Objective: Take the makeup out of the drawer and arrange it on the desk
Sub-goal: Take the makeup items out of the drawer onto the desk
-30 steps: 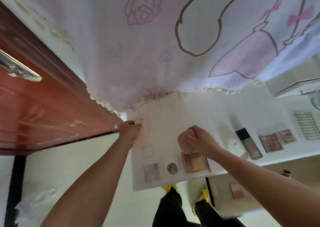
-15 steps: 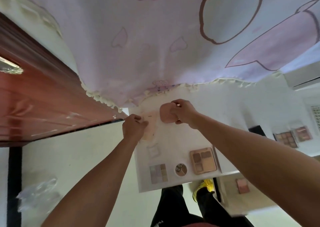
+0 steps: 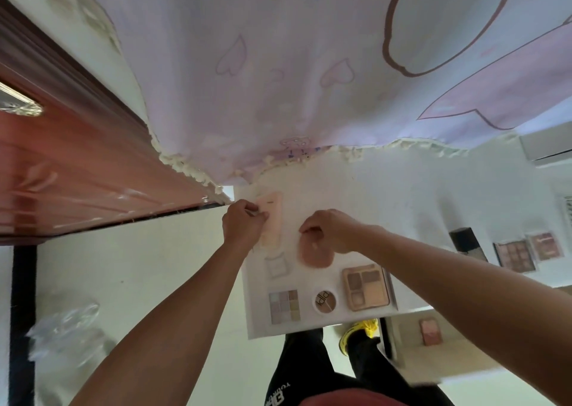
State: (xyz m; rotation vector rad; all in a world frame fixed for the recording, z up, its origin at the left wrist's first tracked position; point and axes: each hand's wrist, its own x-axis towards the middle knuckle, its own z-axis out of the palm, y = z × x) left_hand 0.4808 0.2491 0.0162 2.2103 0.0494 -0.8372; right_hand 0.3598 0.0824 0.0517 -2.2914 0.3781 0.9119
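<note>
Left hand (image 3: 244, 224) pinches the near edge of a flat peach case (image 3: 272, 217) lying at the back left of the bench (image 3: 402, 207). Right hand (image 3: 332, 230) has its fingers curled over a rounded pink compact (image 3: 315, 255) just beside that case. Cannot tell whether the compact sits fully on the bench.

Risk: the front row lies near the bench's front edge, and the right forearm crosses just above the beige palette (image 3: 366, 286) — a dipped wrist could nudge it off. The frilled cloth (image 3: 278, 96) hangs close to the peach case and might snag it.

Count:
- Pan palettes, 4: pastel palette (image 3: 284, 306), beige palette, brown palette (image 3: 515, 255), small pink palette (image 3: 544, 246).
- Round pot (image 3: 325, 301), 1.
- Clear square case (image 3: 277, 264), 1.
- Dark bottle (image 3: 464, 240), 1.
- Peach case, 1.
- Pink compact, 1.
- Drawer (image 3: 411, 362): 1 pink item (image 3: 428, 331) inside.
</note>
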